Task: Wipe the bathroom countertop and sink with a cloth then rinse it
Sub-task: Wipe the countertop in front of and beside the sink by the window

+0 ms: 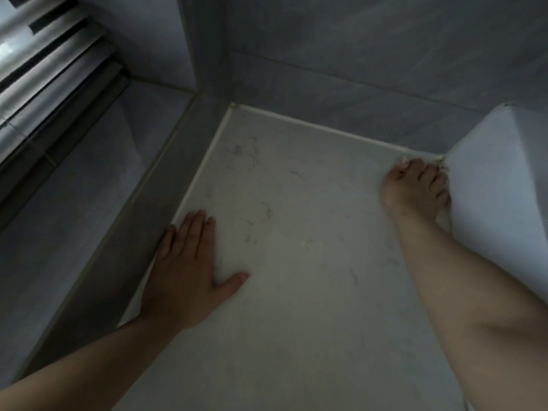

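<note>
Now my left grip (189,271) lies spread flat on the pale veined desk (296,247); my right grip (415,188) curls round a barely showing cloth (404,160) in the back corner, against the white sink (492,188), below grey tiled walls (355,54).

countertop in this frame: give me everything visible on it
The countertop is a pale, stone-look slab with faint grey veins and thin dark strands scattered toward its back left. A white sealant bead lines its back and left edges against grey tile. The left hand lies flat on it near the left edge, fingers straight. The right hand, fingers curled, sits at the back right corner beside the white sink basin.
</note>
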`<state>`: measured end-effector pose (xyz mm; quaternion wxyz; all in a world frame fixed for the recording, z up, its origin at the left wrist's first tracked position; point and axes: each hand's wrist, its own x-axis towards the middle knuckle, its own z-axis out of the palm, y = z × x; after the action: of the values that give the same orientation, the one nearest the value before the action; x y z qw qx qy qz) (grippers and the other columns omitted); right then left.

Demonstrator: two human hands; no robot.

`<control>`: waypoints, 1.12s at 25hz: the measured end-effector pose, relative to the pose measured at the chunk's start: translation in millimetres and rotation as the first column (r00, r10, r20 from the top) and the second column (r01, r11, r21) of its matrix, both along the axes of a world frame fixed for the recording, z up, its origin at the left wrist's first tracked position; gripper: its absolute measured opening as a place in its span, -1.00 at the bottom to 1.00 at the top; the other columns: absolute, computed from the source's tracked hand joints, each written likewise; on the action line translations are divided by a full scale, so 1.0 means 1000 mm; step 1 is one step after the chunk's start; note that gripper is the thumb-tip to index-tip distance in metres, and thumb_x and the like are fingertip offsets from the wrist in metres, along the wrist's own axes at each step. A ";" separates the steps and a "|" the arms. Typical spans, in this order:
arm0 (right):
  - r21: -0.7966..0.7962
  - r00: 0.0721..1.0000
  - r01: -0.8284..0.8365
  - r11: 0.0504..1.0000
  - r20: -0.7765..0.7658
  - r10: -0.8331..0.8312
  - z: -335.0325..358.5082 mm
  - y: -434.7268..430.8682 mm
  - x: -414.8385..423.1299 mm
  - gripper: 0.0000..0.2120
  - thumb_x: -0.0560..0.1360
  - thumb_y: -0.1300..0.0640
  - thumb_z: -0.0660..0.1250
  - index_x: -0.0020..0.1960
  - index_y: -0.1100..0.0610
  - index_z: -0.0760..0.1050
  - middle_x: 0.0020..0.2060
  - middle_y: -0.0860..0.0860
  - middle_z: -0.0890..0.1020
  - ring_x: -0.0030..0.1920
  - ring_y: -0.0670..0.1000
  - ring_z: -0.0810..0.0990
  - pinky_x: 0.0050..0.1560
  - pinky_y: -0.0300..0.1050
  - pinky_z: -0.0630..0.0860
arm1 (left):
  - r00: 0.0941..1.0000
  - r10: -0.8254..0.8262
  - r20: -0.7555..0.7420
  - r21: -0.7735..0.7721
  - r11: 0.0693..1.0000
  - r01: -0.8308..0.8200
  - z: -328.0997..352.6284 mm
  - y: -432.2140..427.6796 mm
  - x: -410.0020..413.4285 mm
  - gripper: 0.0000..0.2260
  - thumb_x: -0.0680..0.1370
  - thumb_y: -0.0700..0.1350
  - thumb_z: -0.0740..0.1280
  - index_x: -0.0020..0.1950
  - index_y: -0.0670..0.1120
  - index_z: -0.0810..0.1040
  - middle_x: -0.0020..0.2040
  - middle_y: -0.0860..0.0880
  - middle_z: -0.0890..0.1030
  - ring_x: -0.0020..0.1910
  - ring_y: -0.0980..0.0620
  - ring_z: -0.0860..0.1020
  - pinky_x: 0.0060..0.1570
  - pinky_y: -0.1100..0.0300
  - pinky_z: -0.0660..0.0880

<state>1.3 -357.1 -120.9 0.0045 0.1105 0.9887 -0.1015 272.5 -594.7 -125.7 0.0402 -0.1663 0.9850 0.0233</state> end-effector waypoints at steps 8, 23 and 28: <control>-0.117 0.706 -0.704 0.700 -0.008 0.708 -0.003 -0.223 0.073 -0.51 0.62 0.01 -0.10 0.52 0.10 0.04 0.52 0.14 0.01 0.51 0.16 -0.06 0.47 0.07 -0.14 | 0.995 0.007 -0.100 0.039 0.999 -0.003 -0.006 -0.002 0.001 -0.12 0.39 0.42 0.03 0.37 -0.30 0.33 0.40 -0.26 0.33 0.40 -0.16 0.30 0.37 -0.05 0.13; -0.053 0.863 -0.491 0.869 0.103 0.494 0.001 -0.141 0.063 -0.53 0.62 -0.03 -0.14 0.52 -0.01 0.00 0.53 0.15 -0.05 0.51 0.22 -0.11 0.46 0.22 -0.20 | 0.938 0.151 -0.311 0.104 0.987 -0.125 -0.007 0.001 0.008 -0.45 0.45 0.02 0.10 0.28 -0.34 0.40 0.24 -0.32 0.49 0.20 -0.27 0.49 0.24 0.01 0.24; -0.102 0.538 -0.839 0.534 -0.010 0.843 0.002 -0.208 0.160 -0.53 0.63 -0.05 -0.10 0.51 0.01 0.07 0.53 0.02 0.05 0.52 0.08 -0.08 0.46 0.05 -0.24 | 0.829 0.327 -0.453 0.363 0.917 -0.163 -0.005 -0.004 0.006 -0.59 0.36 -0.14 0.05 0.08 -0.32 0.46 -0.03 -0.32 0.52 -0.03 -0.23 0.49 0.05 0.06 0.31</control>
<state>161.1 -565.1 -118.6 0.0779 -0.3762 0.9139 -0.1311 278.6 -599.1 -130.5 -0.1969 -0.2726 0.9146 0.2246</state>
